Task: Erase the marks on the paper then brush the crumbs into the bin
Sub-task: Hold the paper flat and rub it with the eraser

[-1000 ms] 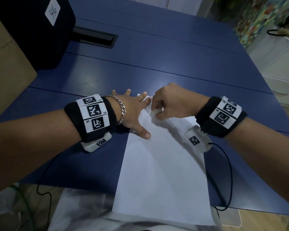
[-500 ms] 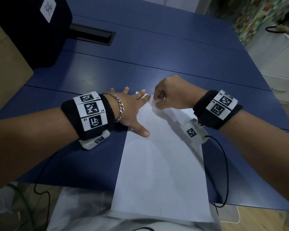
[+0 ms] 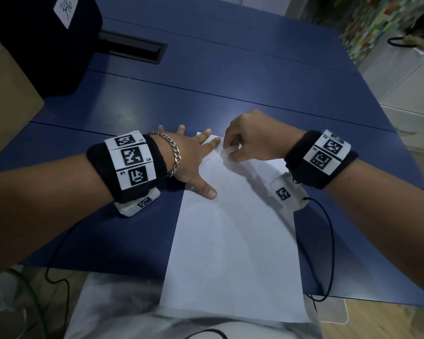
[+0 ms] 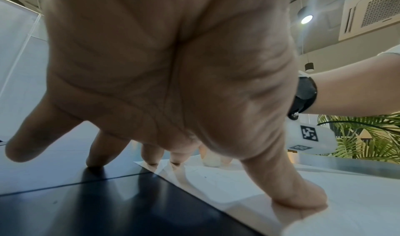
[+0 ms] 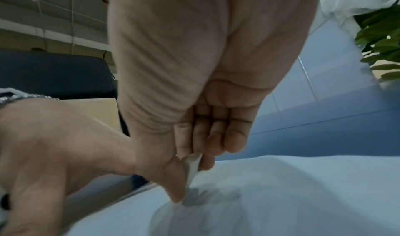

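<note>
Here the right hand (image 3: 251,140) pinches the eraser (image 3: 228,151) on the paper's (image 3: 233,241) upper-left corner, just right of the flat, spread left hand (image 3: 191,160); the sheet's long axis runs toward frame bottom, unerased marks lying that way

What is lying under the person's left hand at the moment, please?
The left hand presses its thumb and two fingertips on the paper; its other fingers rest on the blue table. Any marks beneath the fingertips are covered.

Blue table (image 3: 230,77) with black cable slot (image 3: 132,48); white cabinets (image 3: 406,94) right; ceiling air-conditioner (image 4: 372,10), round lamp (image 4: 307,19); palm plant (image 4: 363,137).
</note>
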{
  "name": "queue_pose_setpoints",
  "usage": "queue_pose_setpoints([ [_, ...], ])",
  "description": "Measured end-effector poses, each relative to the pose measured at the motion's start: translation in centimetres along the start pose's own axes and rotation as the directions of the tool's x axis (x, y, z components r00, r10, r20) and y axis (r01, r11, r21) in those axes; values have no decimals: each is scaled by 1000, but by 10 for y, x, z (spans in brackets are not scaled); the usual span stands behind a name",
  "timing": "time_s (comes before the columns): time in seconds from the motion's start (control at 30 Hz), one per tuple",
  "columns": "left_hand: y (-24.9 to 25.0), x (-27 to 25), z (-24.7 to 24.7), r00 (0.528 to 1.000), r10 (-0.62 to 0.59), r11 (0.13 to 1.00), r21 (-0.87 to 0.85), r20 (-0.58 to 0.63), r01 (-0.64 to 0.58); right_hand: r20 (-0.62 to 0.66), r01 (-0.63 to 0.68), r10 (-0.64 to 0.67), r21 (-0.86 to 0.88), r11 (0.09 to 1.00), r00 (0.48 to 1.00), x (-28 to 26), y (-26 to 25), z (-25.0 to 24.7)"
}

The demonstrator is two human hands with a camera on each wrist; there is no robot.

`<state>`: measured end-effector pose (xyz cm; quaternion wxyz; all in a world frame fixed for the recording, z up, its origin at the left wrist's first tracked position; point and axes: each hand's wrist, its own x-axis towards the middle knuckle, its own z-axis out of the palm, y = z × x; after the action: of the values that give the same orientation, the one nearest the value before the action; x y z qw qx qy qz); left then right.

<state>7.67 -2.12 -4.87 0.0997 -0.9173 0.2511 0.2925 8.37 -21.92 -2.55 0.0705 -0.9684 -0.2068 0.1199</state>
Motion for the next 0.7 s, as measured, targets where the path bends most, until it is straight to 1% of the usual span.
queue_pose_setpoints([
  [0.07,0,0,0,1000,-3,1000,0,4,3,-62,-9,7,-23,1000,998,1,1,2],
  [0.1,0,0,1,1000,-6,1000,-3,6,6,-68,-1,-1,-30,1000,998,1,0,3],
  [0.23,-2,2,3,1000,-3,1000,-25,9,4,60,27,-26,-18,999,998,-3,-5,-3],
  [0.27,-2,3,3,1000,-2,1000,-26,10,2,62,21,-20,-22,1000,998,-3,-4,-4],
  [0.4,-3,2,2,1000,3,999,-38,20,-2,-31,20,-21,-51,998,999,-1,-4,0],
  [0.43,-3,2,2,1000,4,999,-45,24,-3,-20,32,-33,-47,998,999,-3,-6,1],
  [0.53,-3,3,2,999,-1,999,-51,35,3,77,50,-49,-10,999,996,-7,-10,0],
  [0.57,-2,3,1,999,-1,999,-48,36,3,79,44,-43,-10,999,996,-7,-9,-1],
  [0.63,-2,4,1,999,-2,999,-38,33,4,29,29,-28,-22,999,999,-6,-7,0],
  [0.7,-1,3,0,999,-5,999,-35,34,7,-15,40,-41,-40,998,999,-7,-7,2],
])
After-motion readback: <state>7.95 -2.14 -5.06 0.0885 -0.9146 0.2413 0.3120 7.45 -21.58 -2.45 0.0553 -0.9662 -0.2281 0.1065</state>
